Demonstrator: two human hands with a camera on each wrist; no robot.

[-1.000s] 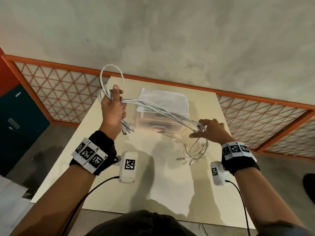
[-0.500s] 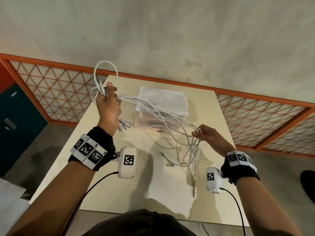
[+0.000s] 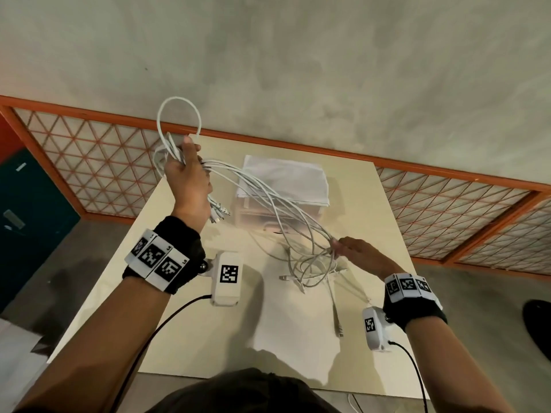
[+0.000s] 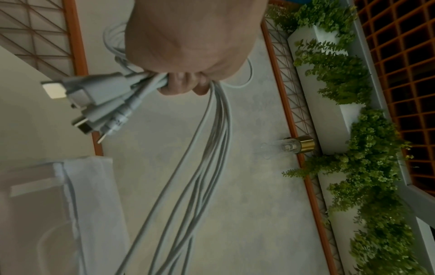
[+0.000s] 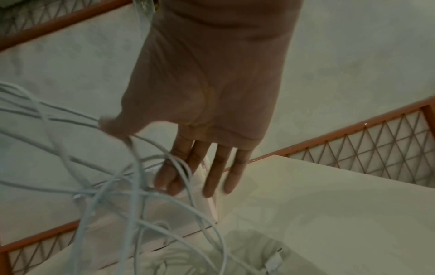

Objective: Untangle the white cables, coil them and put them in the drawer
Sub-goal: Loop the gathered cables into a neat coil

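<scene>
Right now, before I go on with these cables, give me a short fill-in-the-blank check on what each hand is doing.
1. The bunch of connector ends is gripped in the ____ hand.
2. The right hand has its fingers ____ while the white cables run through them.
3. A cluster of plugs pokes out below the left hand, and a cable ____ arcs above it.

Missing words: left; straight; loop

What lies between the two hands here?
In the head view, a sagging span of white cables runs from the left hand to the right hand, above the clear drawer box.
</scene>
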